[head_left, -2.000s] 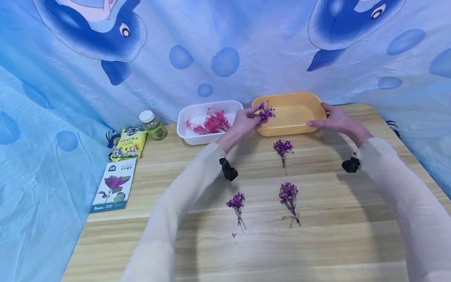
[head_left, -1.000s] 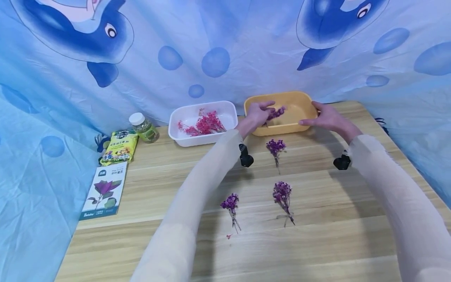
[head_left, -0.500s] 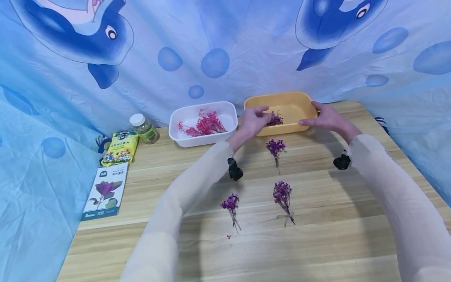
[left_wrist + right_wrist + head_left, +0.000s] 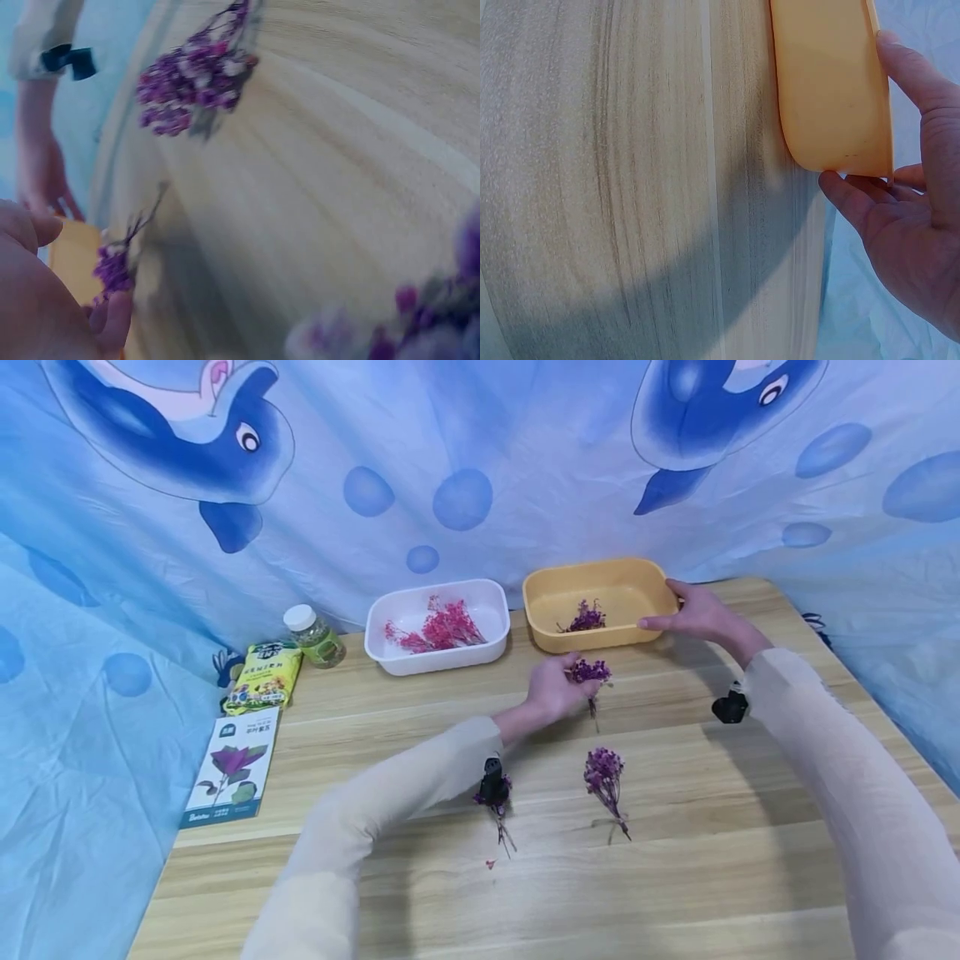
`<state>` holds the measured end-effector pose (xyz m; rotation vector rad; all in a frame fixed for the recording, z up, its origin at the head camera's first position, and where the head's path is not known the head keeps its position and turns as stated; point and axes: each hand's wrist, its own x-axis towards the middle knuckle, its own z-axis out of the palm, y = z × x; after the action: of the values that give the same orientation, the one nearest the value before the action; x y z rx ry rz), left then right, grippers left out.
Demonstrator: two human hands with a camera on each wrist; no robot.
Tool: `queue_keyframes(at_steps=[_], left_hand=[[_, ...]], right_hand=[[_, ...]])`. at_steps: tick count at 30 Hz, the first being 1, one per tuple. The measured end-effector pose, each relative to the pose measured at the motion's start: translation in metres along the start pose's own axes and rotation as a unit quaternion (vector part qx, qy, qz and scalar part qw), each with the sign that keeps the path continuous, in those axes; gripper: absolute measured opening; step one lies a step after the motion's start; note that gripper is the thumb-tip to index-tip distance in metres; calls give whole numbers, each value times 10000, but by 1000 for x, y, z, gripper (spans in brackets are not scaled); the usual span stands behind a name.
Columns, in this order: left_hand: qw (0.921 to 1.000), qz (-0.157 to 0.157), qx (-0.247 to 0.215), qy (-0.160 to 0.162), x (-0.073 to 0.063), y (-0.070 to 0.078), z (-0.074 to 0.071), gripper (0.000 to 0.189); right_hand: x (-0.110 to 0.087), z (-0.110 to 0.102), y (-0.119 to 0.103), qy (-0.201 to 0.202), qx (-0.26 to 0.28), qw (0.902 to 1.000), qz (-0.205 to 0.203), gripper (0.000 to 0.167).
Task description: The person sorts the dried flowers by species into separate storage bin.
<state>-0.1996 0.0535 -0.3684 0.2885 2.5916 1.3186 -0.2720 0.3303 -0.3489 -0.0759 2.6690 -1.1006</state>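
Looking at a streaky wood-look table (image 4: 690, 868), wrinkly blue curtain (image 4: 570, 518) behind; I've got the left hand (image 4: 555, 691) parted around a twiggy purple sprig (image 4: 591, 670) lying there, right hand (image 4: 702, 612) gripping the smooth yellow tub (image 4: 630, 602).

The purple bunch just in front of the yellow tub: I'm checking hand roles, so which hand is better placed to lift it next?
Most likely the left hand: its fingers are at the purple bunch, while the right hand holds the right end of the yellow tub.

Head view faces forward and down; nearer wrist views share the yellow tray (image 4: 628, 602).
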Motion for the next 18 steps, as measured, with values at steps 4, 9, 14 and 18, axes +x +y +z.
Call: queue_keyframes(at_steps=[4, 9, 14, 18], left_hand=[[9957, 101, 921, 75, 2, -2, 14, 77], [9865, 156, 1620, 172, 6, -1, 25, 85], [9783, 267, 2052, 101, 11, -2, 29, 86], [9763, 392, 2127, -2, 14, -7, 30, 81]], right_hand=[[1, 1, 2, 6, 3, 10000, -25, 122], [2, 1, 4, 80, -92, 9999, -99, 121], [1, 0, 2, 67, -52, 9999, -83, 122], [0, 0, 2, 37, -14, 10000, -57, 122]])
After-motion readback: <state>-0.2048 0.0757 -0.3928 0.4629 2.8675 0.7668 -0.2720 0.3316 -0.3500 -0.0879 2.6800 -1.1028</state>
